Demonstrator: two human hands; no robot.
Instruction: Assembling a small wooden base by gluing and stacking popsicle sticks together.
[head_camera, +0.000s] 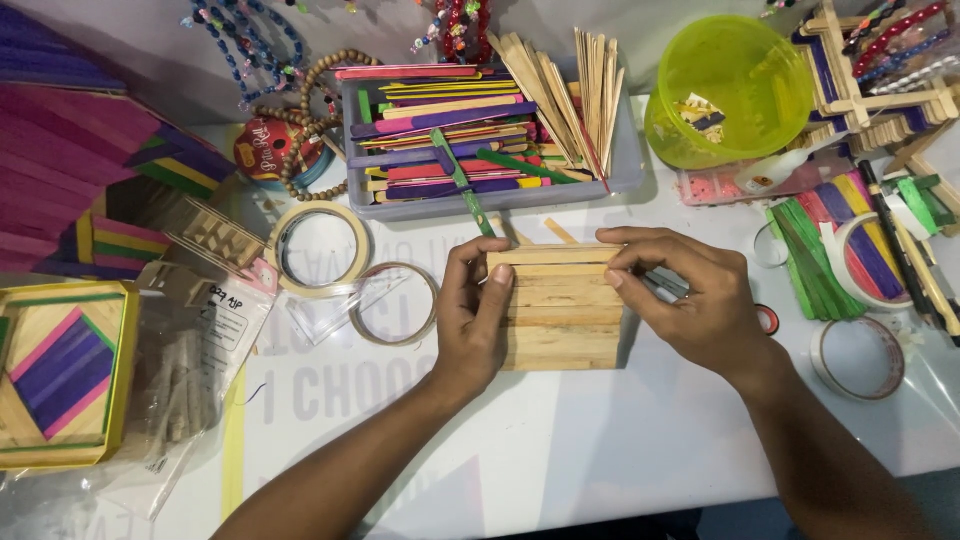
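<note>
The grip of both hands is closed on a panel of plain wooden sticks (560, 315), flat on the white desk (600, 450): its left edge is pinched by the left hand (470, 320), its upper right corner by the right hand (690, 300), just below a grey tray of coloured sticks (625, 165).

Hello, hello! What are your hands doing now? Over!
Left hand and right hand both pinch the plain stick panel. Tape rings lie just left. Nothing blocking.
</note>
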